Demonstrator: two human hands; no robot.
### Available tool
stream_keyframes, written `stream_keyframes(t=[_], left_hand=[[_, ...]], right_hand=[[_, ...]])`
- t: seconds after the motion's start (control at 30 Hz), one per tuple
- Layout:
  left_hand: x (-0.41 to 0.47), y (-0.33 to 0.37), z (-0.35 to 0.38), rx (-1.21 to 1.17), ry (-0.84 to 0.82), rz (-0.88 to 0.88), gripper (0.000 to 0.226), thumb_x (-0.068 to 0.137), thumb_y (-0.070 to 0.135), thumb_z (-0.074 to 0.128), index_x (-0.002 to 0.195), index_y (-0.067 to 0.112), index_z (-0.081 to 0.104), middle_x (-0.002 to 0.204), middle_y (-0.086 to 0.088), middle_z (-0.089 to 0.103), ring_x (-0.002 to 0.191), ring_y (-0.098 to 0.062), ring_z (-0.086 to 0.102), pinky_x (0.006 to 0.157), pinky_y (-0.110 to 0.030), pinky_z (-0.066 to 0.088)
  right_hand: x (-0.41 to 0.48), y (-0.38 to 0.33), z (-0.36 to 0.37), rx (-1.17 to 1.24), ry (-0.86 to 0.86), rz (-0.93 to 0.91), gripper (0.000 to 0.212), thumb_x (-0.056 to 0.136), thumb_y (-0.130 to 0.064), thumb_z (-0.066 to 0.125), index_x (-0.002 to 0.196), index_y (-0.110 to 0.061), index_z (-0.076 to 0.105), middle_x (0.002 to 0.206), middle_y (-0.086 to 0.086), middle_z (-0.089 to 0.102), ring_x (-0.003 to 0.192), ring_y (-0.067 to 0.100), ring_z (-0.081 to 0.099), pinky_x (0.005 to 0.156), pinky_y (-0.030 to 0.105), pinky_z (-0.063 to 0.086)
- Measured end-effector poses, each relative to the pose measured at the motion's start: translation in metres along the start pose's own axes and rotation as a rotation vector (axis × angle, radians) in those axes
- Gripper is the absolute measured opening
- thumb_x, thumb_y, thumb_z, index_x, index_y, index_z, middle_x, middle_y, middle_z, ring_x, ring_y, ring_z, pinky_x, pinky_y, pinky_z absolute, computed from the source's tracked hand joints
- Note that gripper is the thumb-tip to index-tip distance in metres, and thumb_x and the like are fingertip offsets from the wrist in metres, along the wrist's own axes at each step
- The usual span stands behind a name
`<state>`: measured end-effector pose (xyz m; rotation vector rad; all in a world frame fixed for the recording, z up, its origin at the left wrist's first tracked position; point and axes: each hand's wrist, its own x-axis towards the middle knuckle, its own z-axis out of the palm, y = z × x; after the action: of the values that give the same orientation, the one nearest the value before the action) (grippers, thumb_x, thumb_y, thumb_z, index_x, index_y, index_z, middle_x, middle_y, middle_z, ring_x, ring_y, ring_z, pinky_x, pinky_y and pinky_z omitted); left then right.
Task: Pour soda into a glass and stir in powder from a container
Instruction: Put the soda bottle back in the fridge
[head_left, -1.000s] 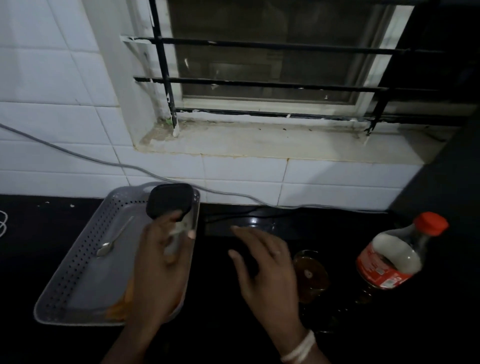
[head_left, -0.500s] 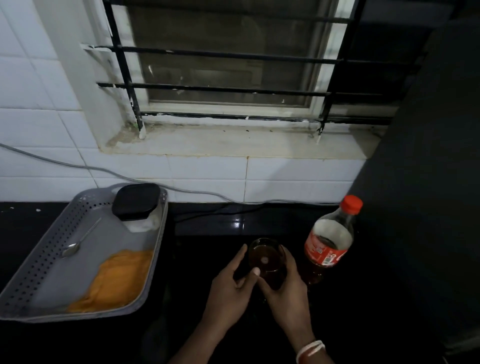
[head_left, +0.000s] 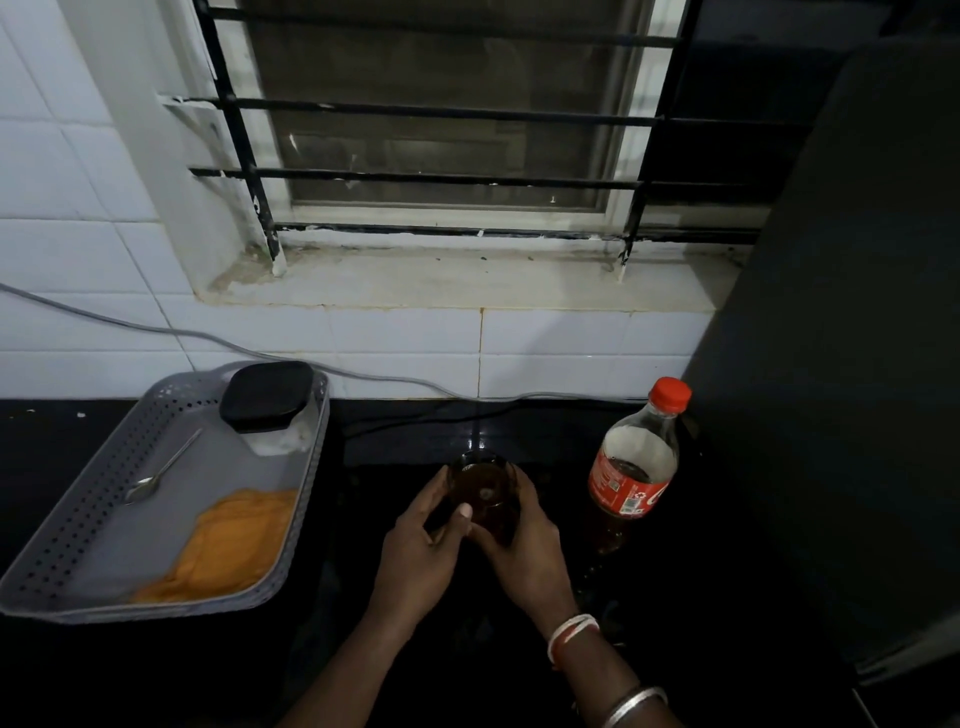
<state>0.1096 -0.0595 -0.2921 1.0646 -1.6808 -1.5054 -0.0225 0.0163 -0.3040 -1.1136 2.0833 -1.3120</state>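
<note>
Glass (head_left: 484, 486) upright on dark counter, filled with brown soda. Soda bottle (head_left: 635, 467) upright to its right, red cap on. Black-lidded container (head_left: 270, 402) in tray's far corner, spoon (head_left: 162, 467) beside it.

I am standing in a dim home kitchen. Before me is a glossy black stone countertop (head_left: 156, 675) against a wall of white glazed square tiles (head_left: 78, 270). Above it, a window with black iron bars (head_left: 441, 176) sits over a stained white sill (head_left: 441, 283). A grey perforated plastic tray (head_left: 67, 530) rests on the counter.
</note>
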Motion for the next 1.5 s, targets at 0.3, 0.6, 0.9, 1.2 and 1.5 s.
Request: stream_keyframes(t=[0.3, 0.6, 0.9, 1.2, 1.5], left_hand=[[-0.048, 0.033, 0.011, 0.193, 0.205, 0.283, 0.043, 0.090, 0.029, 0.076, 0.120, 0.053, 0.056, 0.107, 0.017, 0.062, 0.082, -0.010, 0.069, 0.060, -0.014, 0.049], [-0.029, 0.087, 0.093, 0.086, -0.137, 0.435, 0.070, 0.089, 0.049, 0.070, 0.153, 0.046, 0.040, 0.152, 0.029, 0.043, 0.137, 0.003, 0.050, 0.106, -0.024, 0.049], [-0.006, 0.081, 0.124, 0.085, -0.239, 0.402, 0.071, 0.080, 0.053, 0.075, 0.143, 0.059, 0.042, 0.146, 0.023, 0.056, 0.126, -0.003, 0.063, 0.102, -0.044, 0.056], [-0.072, 0.126, 0.150, 0.064, -0.318, 0.596, 0.091, 0.067, 0.052, 0.090, 0.147, 0.046, 0.047, 0.140, 0.021, 0.058, 0.129, -0.002, 0.059, 0.100, -0.030, 0.054], [-0.098, 0.213, 0.194, -0.229, -0.391, 0.618, 0.083, 0.056, 0.047, 0.090, 0.134, 0.040, 0.061, 0.123, 0.016, 0.073, 0.105, -0.010, 0.075, 0.092, -0.047, 0.062]], right_hand=[[-0.072, -0.021, -0.055, 0.038, 0.457, -0.147, 0.052, 0.079, -0.045, 0.077, 0.115, -0.063, 0.044, 0.101, -0.017, 0.061, 0.096, 0.004, 0.064, 0.075, 0.011, 0.050], [-0.033, -0.002, -0.115, 0.054, 0.434, -0.090, 0.111, 0.069, -0.041, 0.091, 0.156, -0.036, 0.023, 0.157, -0.012, 0.035, 0.143, 0.006, 0.041, 0.115, 0.038, 0.042], [-0.032, -0.018, -0.127, -0.033, 0.443, 0.001, 0.093, 0.075, -0.039, 0.085, 0.147, -0.056, 0.029, 0.135, -0.018, 0.062, 0.118, 0.003, 0.065, 0.099, 0.041, 0.055], [-0.121, -0.056, -0.166, -0.117, 0.621, -0.005, 0.094, 0.074, -0.047, 0.081, 0.144, -0.068, 0.021, 0.135, -0.034, 0.057, 0.118, -0.007, 0.061, 0.099, 0.031, 0.054], [-0.188, -0.126, -0.292, -0.555, 0.509, -0.146, 0.091, 0.084, -0.055, 0.072, 0.158, -0.048, 0.019, 0.141, -0.015, 0.055, 0.121, 0.003, 0.061, 0.098, 0.030, 0.054]])
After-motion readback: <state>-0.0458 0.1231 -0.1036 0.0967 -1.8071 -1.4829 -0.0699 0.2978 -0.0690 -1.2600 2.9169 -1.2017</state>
